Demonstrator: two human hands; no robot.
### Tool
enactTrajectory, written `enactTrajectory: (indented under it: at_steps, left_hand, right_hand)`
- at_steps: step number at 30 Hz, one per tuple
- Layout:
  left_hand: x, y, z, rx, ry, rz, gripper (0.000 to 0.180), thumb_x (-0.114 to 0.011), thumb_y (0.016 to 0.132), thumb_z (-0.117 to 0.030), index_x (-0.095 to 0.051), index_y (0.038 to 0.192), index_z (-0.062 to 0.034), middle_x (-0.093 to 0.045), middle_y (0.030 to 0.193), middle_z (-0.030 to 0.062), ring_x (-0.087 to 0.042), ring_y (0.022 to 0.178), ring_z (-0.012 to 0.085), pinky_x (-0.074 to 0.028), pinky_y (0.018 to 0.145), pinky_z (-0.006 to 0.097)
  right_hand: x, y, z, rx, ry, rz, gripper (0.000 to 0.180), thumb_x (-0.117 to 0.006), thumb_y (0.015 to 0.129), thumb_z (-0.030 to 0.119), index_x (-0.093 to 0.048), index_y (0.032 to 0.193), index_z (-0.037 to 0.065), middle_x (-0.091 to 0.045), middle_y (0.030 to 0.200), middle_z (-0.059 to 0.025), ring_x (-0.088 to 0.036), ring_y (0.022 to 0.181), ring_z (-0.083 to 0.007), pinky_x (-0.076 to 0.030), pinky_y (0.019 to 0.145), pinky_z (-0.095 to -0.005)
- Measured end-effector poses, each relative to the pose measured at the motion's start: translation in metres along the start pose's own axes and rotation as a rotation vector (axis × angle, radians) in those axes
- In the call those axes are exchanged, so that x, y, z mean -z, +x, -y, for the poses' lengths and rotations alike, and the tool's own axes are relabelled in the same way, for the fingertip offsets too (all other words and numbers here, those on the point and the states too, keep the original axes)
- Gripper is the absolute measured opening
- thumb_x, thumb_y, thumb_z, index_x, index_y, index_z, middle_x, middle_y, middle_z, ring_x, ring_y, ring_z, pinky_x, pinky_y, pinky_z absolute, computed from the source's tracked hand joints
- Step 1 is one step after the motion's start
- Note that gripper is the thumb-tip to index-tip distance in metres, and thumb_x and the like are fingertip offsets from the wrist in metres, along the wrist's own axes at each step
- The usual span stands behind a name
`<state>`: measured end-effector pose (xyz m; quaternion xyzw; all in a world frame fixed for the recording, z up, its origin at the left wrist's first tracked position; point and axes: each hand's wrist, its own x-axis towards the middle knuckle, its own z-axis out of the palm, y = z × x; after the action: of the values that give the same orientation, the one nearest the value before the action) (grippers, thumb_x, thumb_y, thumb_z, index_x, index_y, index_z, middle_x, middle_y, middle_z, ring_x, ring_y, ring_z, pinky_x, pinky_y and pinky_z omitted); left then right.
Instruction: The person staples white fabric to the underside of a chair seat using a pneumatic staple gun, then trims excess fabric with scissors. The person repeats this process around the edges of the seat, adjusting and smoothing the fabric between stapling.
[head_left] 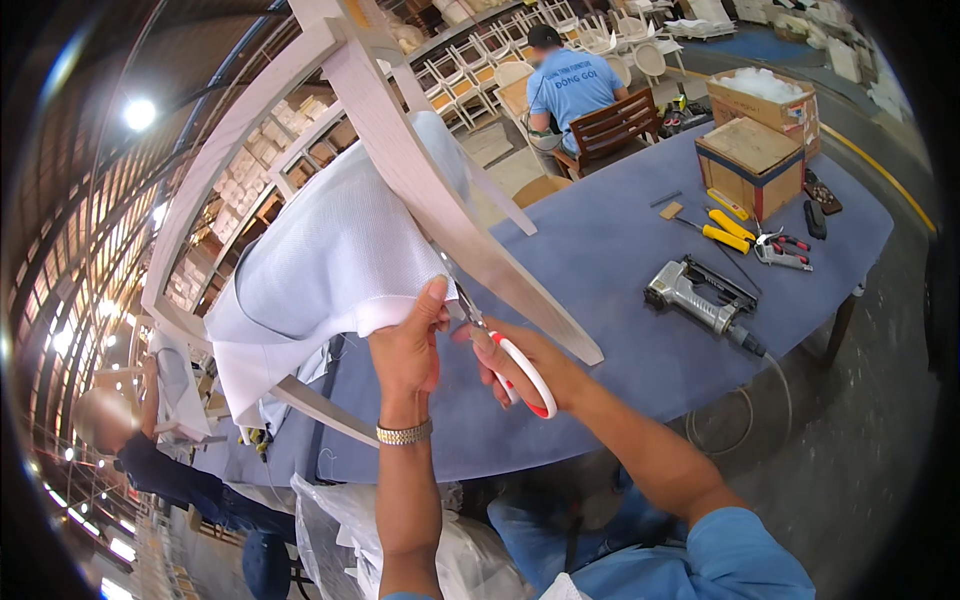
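Scissors (519, 357) with white and red handles sit in the right hand (540, 355) as I watch through the head camera, the fingers wrapped round the loops and the blades at the edge of the white fabric (335, 250); how far apart the blades stand, I cannot tell. I see the left hand (408, 340) closed in a pinch on that same edge, thumb on top and fingers curled, just beside the blades. Before me, the fabric hangs over a pale wooden frame (430, 180), tilted above the blue-grey table (600, 250), its corner drooping at the left. To my right on the table lie a metal nail gun (705, 300) with a hose, yellow-handled tools (727, 237), red-handled pliers (783, 252) and a cardboard box (750, 170). Beyond the table I make out a seated person in a blue shirt (575, 85), back turned; at far left, another reaches up in a dark sleeve (165, 480).
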<state>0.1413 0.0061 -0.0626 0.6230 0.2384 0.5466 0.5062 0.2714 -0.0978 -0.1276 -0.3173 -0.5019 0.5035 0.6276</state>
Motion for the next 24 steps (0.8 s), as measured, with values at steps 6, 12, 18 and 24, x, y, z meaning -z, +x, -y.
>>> enactTrajectory:
  at_steps: [6,12,18,24]
  left_hand:
    - [0.008,0.002,-0.007,0.058,-0.066,0.050,0.020,-0.084,0.085,-0.008,-0.071,0.094,0.0045,-0.066,0.077,0.0060,-0.060,0.066,0.0147,-0.046,0.057,0.028]
    - [0.011,0.008,-0.018,0.058,-0.017,0.049,0.020,-0.084,0.085,-0.009,-0.071,0.092,0.0045,-0.063,0.073,0.0048,-0.053,0.060,0.0115,-0.036,0.052,0.026]
    - [0.021,0.011,-0.025,0.064,-0.011,0.153,0.018,-0.082,0.087,-0.011,-0.070,0.086,0.0018,-0.061,0.070,0.0045,-0.050,0.057,0.0102,-0.033,0.049,0.025]
    - [0.031,0.017,-0.027,0.043,-0.025,0.185,0.017,-0.082,0.087,-0.010,-0.068,0.085,-0.0007,-0.062,0.071,0.0047,-0.052,0.057,0.0104,-0.034,0.049,0.025]
  right_hand:
    - [-0.013,0.018,0.005,0.033,0.021,-0.022,0.057,-0.052,0.099,0.065,-0.060,0.112,0.010,-0.053,0.076,-0.0009,-0.053,0.059,-0.0095,-0.046,0.051,-0.0262]
    - [-0.021,0.022,0.021,0.008,-0.086,-0.077,0.054,-0.047,0.104,0.060,-0.058,0.107,0.007,-0.054,0.076,-0.0025,-0.054,0.057,-0.0106,-0.049,0.052,-0.0274]
    - [-0.023,0.033,0.022,0.089,-0.096,-0.044,0.054,-0.046,0.104,0.061,-0.057,0.102,0.007,-0.053,0.075,-0.0025,-0.054,0.056,-0.0104,-0.049,0.051,-0.0267]
    - [-0.024,0.031,0.025,0.048,-0.118,-0.008,0.068,-0.039,0.103,0.068,-0.057,0.114,0.003,-0.054,0.076,-0.0040,-0.055,0.056,-0.0120,-0.048,0.052,-0.0276]
